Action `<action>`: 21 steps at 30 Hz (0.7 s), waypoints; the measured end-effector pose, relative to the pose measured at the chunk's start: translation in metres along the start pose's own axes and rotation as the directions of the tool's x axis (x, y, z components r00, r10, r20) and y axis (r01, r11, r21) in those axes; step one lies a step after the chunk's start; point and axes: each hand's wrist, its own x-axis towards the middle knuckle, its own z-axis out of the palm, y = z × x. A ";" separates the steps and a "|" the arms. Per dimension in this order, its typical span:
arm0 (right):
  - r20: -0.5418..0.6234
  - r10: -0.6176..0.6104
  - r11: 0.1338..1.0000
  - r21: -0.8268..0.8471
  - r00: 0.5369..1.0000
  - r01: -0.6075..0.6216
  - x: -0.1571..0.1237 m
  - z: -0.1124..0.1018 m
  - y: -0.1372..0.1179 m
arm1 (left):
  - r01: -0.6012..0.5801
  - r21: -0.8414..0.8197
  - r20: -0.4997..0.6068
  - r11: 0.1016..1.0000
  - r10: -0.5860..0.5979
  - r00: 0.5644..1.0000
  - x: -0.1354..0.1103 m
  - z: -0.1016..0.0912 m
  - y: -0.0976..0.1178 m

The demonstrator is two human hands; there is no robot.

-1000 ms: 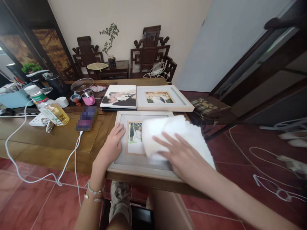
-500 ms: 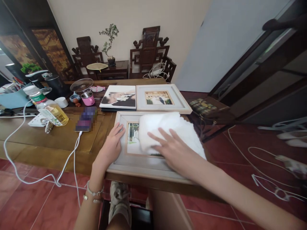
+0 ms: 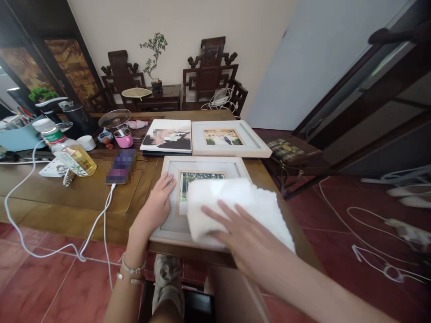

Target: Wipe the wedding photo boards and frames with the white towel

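A picture frame point(image 3: 170, 231) with a pale border lies flat near the table's front edge, a photo in its middle. My left hand point(image 3: 157, 202) rests on its left side, fingers laid out flat along the border. Over the frame's right and lower part is a folded white cloth point(image 3: 205, 197), which hides part of the photo. My right hand point(image 3: 242, 233) holds this cloth down against the frame, fingers spread across its top. The cloth's right end hangs past the frame's right side.
Behind lie a second frame point(image 3: 254, 137) and a photo panel point(image 3: 168, 139). To the left are a charging phone point(image 3: 120, 167) with a white cable, an oil-coloured bottle point(image 3: 72, 154), a pink cup point(image 3: 124, 138) and a kettle point(image 3: 76, 119). A plaid bag point(image 3: 286, 150) sits beyond the table's right edge.
My right hand and the white cloth have slid toward me and down the frame, uncovering the photo's upper part. The left hand has stayed in place.
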 end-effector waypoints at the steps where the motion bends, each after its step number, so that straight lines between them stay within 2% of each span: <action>1: 0.017 0.030 0.999 -0.033 0.999 -0.029 0.010 -0.001 0.013 | 0.004 -0.002 0.002 1.000 -0.004 1.000 0.000 0.000 0.000; 6: -0.014 0.125 0.974 -0.187 0.992 -0.126 0.062 0.000 0.080 | 0.002 -0.015 0.020 1.000 -0.002 1.000 -0.001 -0.002 0.000; 9: 0.018 0.173 0.969 -0.183 0.985 -0.167 0.083 0.001 0.096 | -0.007 -0.020 0.025 1.000 0.008 1.000 -0.001 -0.003 -0.001; 11: 0.066 0.170 0.975 -0.158 0.983 -0.158 0.086 0.001 0.091 | -0.005 -0.014 0.026 1.000 0.005 1.000 0.000 -0.003 -0.001; 14: 0.131 0.126 0.985 -0.136 0.983 -0.108 0.072 -0.006 0.066 | 0.000 -0.010 0.019 1.000 0.000 1.000 0.000 -0.002 -0.001; 17: 0.179 0.023 0.997 -0.076 0.984 -0.010 0.040 -0.017 0.033 | -0.005 -0.006 0.002 1.000 0.005 1.000 0.000 -0.001 0.000; 19: 0.153 -0.065 0.998 -0.007 0.986 0.067 0.015 -0.021 0.012 | -0.009 -0.002 -0.008 1.000 0.009 1.000 0.000 0.000 -0.001; 21: 0.115 -0.097 0.995 0.047 0.989 0.092 -0.007 -0.020 -0.006 | -0.009 -0.001 -0.018 1.000 0.009 1.000 0.000 0.001 -0.001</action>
